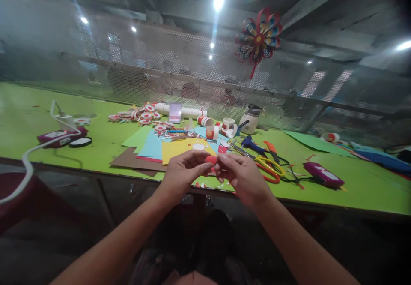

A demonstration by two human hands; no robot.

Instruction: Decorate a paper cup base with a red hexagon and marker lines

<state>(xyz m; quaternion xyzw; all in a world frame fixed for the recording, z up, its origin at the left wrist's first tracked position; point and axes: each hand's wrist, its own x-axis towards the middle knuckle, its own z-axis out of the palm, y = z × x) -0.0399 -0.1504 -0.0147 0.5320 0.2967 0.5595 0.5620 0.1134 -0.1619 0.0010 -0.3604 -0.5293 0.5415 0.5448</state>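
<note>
Between my two hands, just above the table's front edge, is a small round red piece of paper (211, 159). My left hand (188, 169) pinches it from the left, thumb and forefinger on its rim. From the other side my right hand (239, 171) grips its edge with thumb and fingertips. Behind my hands lies a yellow paper sheet (173, 151) bearing a white oval cutout (198, 147). To the right of my right hand rest yellow-handled scissors (271, 165), orange-handled scissors (268, 178) and a blue glue gun (253, 144).
Paper cups (212, 133) stand and lie behind the sheets. Round red-and-white pieces (146, 115) are heaped at the back left. Purple power strips (323, 175) sit at both sides, a white cable (30, 152) trailing left. A kettle (250, 120) stands near the mesh screen (192, 70).
</note>
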